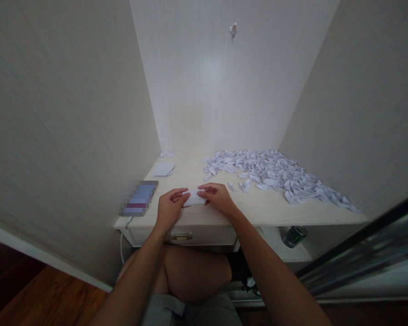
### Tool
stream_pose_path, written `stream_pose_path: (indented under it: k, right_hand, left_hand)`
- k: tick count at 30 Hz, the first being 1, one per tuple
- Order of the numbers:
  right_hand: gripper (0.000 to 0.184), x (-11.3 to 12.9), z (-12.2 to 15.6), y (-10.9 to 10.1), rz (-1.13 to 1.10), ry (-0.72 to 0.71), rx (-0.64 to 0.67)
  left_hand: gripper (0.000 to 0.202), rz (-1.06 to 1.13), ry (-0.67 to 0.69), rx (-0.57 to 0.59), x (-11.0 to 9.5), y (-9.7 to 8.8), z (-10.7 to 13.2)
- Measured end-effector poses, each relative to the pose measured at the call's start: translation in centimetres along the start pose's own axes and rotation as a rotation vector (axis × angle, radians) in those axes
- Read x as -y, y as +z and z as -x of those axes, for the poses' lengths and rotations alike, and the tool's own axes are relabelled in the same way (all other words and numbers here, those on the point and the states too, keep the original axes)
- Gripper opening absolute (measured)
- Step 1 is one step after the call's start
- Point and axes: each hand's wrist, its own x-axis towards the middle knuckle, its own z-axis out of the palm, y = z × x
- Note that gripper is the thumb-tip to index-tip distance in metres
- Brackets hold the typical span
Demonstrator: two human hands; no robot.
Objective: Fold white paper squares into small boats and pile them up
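A small white paper slip (192,198) lies near the front edge of a pale wooden desk (258,210). My left hand (170,207) pinches its left end and my right hand (216,196) presses its right end, fingertips of both meeting over the paper. Much of the slip is hidden under my fingers. A large heap of folded white paper pieces (275,174) covers the right and back of the desk.
A stack of flat white paper sheets (163,169) lies at the back left. A phone (140,198) with a cable sits at the left edge. Walls enclose the desk on three sides. A drawer handle (181,236) and a green can (294,236) are below.
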Motion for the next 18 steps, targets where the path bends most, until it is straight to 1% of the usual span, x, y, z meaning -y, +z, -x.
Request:
stream_pose_path:
  k: [3,7,10,16,18]
  right_hand:
    - [0.037,0.10,0.00,-0.01,-0.011,-0.004,-0.006]
    - [0.036,0.03,-0.06,-0.03,0.004,-0.009,-0.039]
    - [0.036,-0.12,-0.09,-0.05,0.011,-0.011,-0.060]
    - [0.035,-0.43,-0.20,-0.16,0.021,-0.007,-0.080]
    - [0.035,-0.46,-0.22,-0.18,0.023,-0.002,-0.079]
  left_hand:
    - [0.044,0.001,0.012,-0.011,0.16,-0.10,-0.04]
    - [0.042,-0.078,0.047,-0.024,0.40,-0.28,-0.14]
    - [0.041,-0.103,0.049,-0.018,0.34,-0.32,-0.09]
    - [0.042,0.002,0.007,-0.003,0.06,-0.12,0.01]
    - [0.044,0.007,0.004,-0.005,0.06,-0.10,-0.04]
